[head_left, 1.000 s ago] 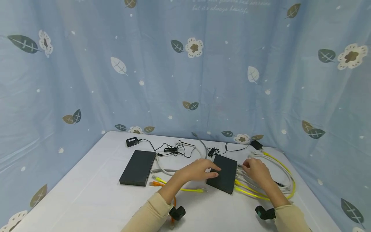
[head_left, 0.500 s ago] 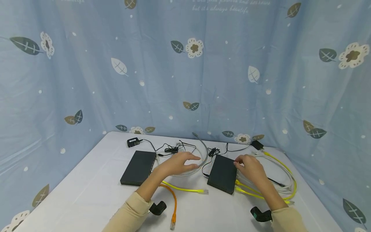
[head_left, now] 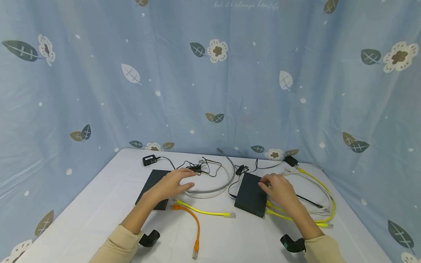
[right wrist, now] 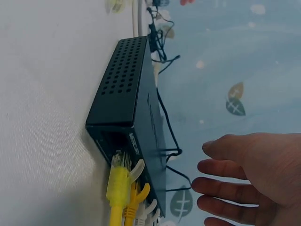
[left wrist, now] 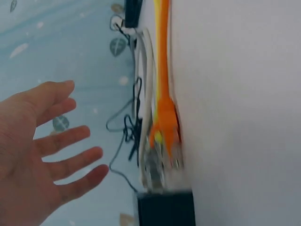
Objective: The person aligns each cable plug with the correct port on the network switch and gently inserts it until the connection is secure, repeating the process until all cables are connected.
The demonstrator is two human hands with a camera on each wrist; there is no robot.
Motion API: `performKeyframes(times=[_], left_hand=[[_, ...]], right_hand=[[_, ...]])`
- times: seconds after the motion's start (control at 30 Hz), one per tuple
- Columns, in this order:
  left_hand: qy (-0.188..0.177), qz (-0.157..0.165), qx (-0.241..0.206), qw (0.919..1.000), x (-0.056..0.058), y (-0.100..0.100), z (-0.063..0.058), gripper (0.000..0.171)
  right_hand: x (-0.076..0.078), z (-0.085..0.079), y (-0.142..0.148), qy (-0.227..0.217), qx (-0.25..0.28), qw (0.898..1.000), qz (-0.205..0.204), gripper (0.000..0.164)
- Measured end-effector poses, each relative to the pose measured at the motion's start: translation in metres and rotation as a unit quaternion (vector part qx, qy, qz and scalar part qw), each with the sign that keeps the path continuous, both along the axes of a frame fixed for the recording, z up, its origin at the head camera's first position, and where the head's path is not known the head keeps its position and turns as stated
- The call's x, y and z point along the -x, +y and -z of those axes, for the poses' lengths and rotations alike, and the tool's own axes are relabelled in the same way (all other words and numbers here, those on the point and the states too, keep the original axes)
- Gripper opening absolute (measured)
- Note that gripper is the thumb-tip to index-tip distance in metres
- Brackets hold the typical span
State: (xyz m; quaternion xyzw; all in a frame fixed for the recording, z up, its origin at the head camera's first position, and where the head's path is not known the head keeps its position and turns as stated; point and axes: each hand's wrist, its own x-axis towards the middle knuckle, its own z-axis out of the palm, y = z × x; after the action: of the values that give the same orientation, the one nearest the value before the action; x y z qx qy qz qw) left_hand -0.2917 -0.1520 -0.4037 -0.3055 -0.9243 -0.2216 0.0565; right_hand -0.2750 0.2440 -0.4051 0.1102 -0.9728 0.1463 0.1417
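In the head view, my left hand [head_left: 172,185] hovers over a black network switch [head_left: 152,182] on the left, covering part of it. Its fingers look straight and spread in the left wrist view, with nothing held. A second black network switch [head_left: 248,193] lies at the centre right; my right hand [head_left: 279,188] is over its right edge. The right wrist view has that hand's fingers [right wrist: 225,188] relaxed and apart from the switch. Yellow network cables [right wrist: 117,188] and white-tabbed plugs sit in the row of ports.
A yellow cable [head_left: 207,213] and an orange cable [head_left: 197,228] lie between the switches. Grey cable [head_left: 213,190] loops behind them. Power adapters [head_left: 149,160] with bundled black cords are at the back. White and yellow cables [head_left: 333,208] coil at the right.
My left hand has moved left, from the right switch across to the left one. My right hand has shifted slightly left and up, from the cables to the switch's edge.
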Motion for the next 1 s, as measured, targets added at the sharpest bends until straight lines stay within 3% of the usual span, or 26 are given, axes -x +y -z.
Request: performKeyframes(times=[0.27,0.5,0.73,1.0], left_hand=[[0.007,-0.071,0.043,0.9965,0.0,-0.034,-0.005,0.053],[-0.021,-0.11,0.076,0.9908,0.005,-0.05,0.0,0.058],[-0.041,-0.115,0.095,0.988,0.008,-0.057,0.002,0.061],[-0.09,-0.117,0.11,0.9829,0.008,-0.065,0.0,0.07]], right_hand=[[0.001,-0.002,-0.006,0.003,0.0,1.0,-0.007,0.014],[-0.002,-0.005,-0.011,-0.007,0.006,1.0,-0.017,0.014],[-0.003,-0.006,-0.018,-0.01,0.016,1.0,-0.022,0.014],[-0.004,-0.009,-0.026,0.0,0.019,0.999,-0.036,0.013]])
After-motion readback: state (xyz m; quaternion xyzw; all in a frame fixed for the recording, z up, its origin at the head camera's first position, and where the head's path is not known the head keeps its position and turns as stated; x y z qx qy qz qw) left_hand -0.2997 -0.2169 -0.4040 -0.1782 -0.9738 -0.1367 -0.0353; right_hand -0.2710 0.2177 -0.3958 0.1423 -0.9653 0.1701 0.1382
